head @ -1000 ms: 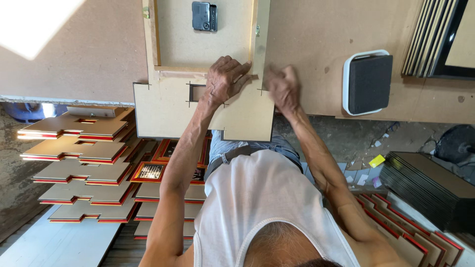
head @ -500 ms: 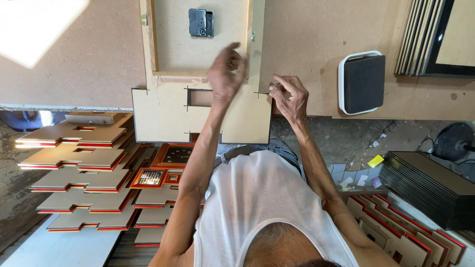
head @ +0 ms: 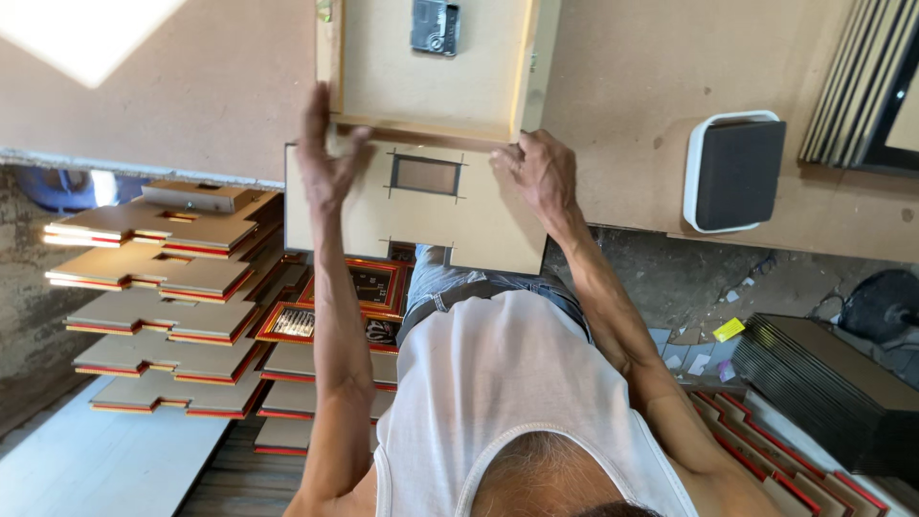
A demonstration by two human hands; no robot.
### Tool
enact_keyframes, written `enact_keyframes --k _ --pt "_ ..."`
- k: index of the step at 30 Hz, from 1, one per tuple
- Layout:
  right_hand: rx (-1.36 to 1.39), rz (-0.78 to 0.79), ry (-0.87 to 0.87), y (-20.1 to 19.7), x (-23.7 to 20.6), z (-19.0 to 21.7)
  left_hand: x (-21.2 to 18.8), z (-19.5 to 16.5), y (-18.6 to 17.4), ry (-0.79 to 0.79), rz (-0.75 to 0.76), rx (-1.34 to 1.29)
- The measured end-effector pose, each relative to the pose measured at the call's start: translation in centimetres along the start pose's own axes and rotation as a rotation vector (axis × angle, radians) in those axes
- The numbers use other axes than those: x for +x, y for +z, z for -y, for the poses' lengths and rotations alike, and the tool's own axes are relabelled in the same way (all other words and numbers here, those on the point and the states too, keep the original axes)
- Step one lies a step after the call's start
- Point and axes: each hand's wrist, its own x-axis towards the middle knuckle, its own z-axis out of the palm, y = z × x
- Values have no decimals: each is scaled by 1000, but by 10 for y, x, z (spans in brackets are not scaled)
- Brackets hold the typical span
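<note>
Brown fibreboard backing panel (head: 459,215) sits on my workbench (head: 191,105), its far edge against the wooden frame (head: 431,72). My left hand (head: 321,153) is spread open at the panel's left corner, and my right hand (head: 541,172) presses flat on its right edge, fingers loosely curled.

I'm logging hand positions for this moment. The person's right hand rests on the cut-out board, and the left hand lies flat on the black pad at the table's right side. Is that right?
Not quite. The head view shows the left hand raised and open at the left edge of the cut-out board, far from the black pad. The right hand does rest on the board.
</note>
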Motion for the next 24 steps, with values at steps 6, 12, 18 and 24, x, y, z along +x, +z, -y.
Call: enact_keyframes --k 6,12,18,24 --pt "-62 -71 -85 -49 11 28 -10 26 13 -210 92 63" --pt "-157 -320 -321 -74 24 59 6 30 -13 68 85 104" --pt "-213 -159 -540 -48 30 68 19 35 -20 124 102 144" --pt "-1 85 -684 16 19 118 12 34 -19 90 111 127"
